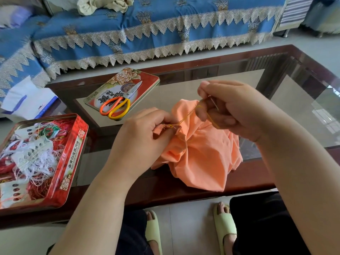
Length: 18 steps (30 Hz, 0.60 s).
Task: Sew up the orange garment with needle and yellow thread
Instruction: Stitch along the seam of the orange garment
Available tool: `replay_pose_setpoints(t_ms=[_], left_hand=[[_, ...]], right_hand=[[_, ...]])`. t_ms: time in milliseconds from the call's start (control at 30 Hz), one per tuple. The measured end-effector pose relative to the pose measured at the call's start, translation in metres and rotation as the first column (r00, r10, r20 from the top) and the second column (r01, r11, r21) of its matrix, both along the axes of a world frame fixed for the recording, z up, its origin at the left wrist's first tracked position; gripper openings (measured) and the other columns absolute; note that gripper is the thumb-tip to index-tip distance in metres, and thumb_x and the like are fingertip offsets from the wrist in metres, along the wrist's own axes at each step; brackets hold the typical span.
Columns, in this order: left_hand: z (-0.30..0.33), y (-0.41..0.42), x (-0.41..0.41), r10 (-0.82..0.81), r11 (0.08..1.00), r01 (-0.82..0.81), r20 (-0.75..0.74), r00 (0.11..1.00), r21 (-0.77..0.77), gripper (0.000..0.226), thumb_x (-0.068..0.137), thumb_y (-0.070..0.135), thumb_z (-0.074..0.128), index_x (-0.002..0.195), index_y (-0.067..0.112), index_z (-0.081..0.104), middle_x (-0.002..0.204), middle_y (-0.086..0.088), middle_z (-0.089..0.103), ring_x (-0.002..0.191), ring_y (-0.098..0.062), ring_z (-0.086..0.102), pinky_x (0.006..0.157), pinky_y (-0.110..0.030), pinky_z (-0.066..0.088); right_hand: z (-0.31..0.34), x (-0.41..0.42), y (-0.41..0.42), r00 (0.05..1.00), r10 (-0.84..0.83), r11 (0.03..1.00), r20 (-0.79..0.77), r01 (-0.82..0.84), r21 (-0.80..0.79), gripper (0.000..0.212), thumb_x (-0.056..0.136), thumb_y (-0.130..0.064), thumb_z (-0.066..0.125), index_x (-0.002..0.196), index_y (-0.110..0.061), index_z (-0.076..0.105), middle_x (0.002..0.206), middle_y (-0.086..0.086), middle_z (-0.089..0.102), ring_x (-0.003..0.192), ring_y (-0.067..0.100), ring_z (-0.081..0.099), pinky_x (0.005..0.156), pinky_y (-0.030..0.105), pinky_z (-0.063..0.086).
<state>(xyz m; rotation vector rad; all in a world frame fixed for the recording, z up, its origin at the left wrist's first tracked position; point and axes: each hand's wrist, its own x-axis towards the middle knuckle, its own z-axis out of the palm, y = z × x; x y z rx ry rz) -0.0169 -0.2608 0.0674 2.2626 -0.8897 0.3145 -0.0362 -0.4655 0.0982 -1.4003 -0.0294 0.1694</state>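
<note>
Right hand (pixel 228 109): fingers curled, pinching 1 needle (pixel 214 102) and yellow thread (pixel 187 115). Left hand (pixel 145 133): fingers pinching the seam of 1 orange garment (pixel 200 159), bunched on the glass surface (pixel 184 89). Beside: 1 scissors (pixel 119 105) on 1 tin lid (pixel 147 78); 1 open tin (pixel 73 153) of threads, left.

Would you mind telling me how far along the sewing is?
Done: the needle is threaded, with yellow thread anchored in the orange garment. In hand: the left hand pinches the edge while the right hand draws the thread. Left: finishing and trimming; the scissors lie on the tin lid.
</note>
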Motion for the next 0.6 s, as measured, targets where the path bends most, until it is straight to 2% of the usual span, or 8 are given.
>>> replay_pose_setpoints(t_ms=[67, 133, 200, 300, 400, 500, 600], left_hand=[[0.0000, -0.0006, -0.0006, 0.019, 1.000, -0.019, -0.012, 1.000, 0.004, 0.010, 0.088, 0.021, 0.068, 0.098, 0.018, 0.071, 0.090, 0.009, 0.068, 0.087, -0.006, 0.062, 0.072, -0.025, 0.053], [0.0018, -0.0014, -0.0033, 0.037, 0.998, -0.042, -0.100, 0.994, -0.048, 0.010, 0.088, 0.019, 0.070, 0.096, 0.025, 0.070, 0.088, 0.015, 0.068, 0.088, -0.002, 0.063, 0.072, -0.015, 0.051], [0.0047, -0.0022, -0.0061, 0.034, 0.992, -0.059, -0.210, 0.977, -0.116, 0.012, 0.087, 0.022, 0.069, 0.092, 0.033, 0.067, 0.085, 0.022, 0.067, 0.089, 0.005, 0.062, 0.070, -0.007, 0.047], [0.0064, -0.0032, -0.0074, 0.042, 0.987, -0.081, -0.269, 0.962, -0.138, 0.012, 0.086, 0.026, 0.069, 0.091, 0.037, 0.065, 0.083, 0.025, 0.067, 0.088, 0.007, 0.062, 0.068, -0.005, 0.046], [0.0050, -0.0042, -0.0077, 0.059, 0.988, -0.104, -0.340, 0.938, -0.113, 0.008, 0.083, 0.034, 0.070, 0.092, 0.035, 0.068, 0.082, 0.021, 0.068, 0.086, 0.005, 0.063, 0.067, -0.008, 0.049], [0.0059, -0.0062, -0.0074, 0.053, 0.994, -0.091, -0.486, 0.872, -0.055, 0.009, 0.078, 0.040, 0.073, 0.086, 0.038, 0.071, 0.083, 0.024, 0.069, 0.082, 0.007, 0.063, 0.062, -0.007, 0.048], [0.0078, -0.0042, -0.0036, -0.013, 1.000, 0.011, -0.645, 0.764, -0.007, 0.015, 0.065, 0.048, 0.073, 0.076, 0.038, 0.072, 0.082, 0.018, 0.070, 0.078, 0.003, 0.064, 0.065, -0.013, 0.049]], right_hand=[[0.0018, -0.0004, -0.0002, 0.994, -0.075, 0.995, 0.084, 0.069, 0.074, 0.028, 0.104, -0.018, 0.033, 0.079, -0.011, 0.042, 0.054, 0.011, 0.057, 0.029, 0.008, 0.023, 0.036, 0.017, 0.013], [0.0026, -0.0006, 0.0002, 0.982, -0.123, 0.985, 0.141, 0.103, 0.137, 0.027, 0.104, -0.018, 0.031, 0.080, -0.012, 0.042, 0.053, 0.009, 0.057, 0.030, 0.008, 0.023, 0.036, 0.017, 0.014], [0.0026, -0.0006, -0.0002, 0.979, -0.129, 0.977, 0.158, 0.097, 0.191, 0.027, 0.105, -0.018, 0.030, 0.081, -0.012, 0.041, 0.054, 0.008, 0.057, 0.030, 0.008, 0.023, 0.036, 0.017, 0.016], [0.0043, -0.0023, -0.0003, 0.985, -0.086, 0.980, 0.151, 0.056, 0.193, 0.026, 0.105, -0.019, 0.030, 0.082, -0.013, 0.040, 0.060, 0.009, 0.063, 0.032, 0.008, 0.022, 0.036, 0.017, 0.018], [0.0093, -0.0069, 0.0031, 0.985, -0.054, 0.993, 0.163, 0.037, 0.108, 0.027, 0.105, -0.020, 0.030, 0.080, -0.013, 0.038, 0.070, 0.013, 0.070, 0.033, 0.011, 0.019, 0.036, 0.020, 0.015], [0.0107, -0.0074, 0.0079, 0.946, -0.149, 0.967, 0.287, 0.200, -0.157, 0.026, 0.106, -0.018, 0.031, 0.081, -0.011, 0.036, 0.072, 0.015, 0.072, 0.037, 0.016, 0.019, 0.035, 0.023, 0.016], [0.0076, -0.0021, 0.0057, 0.910, -0.225, 0.948, 0.349, 0.287, -0.136, 0.025, 0.106, -0.017, 0.030, 0.082, -0.012, 0.033, 0.073, 0.013, 0.073, 0.037, 0.016, 0.016, 0.034, 0.023, 0.016]])
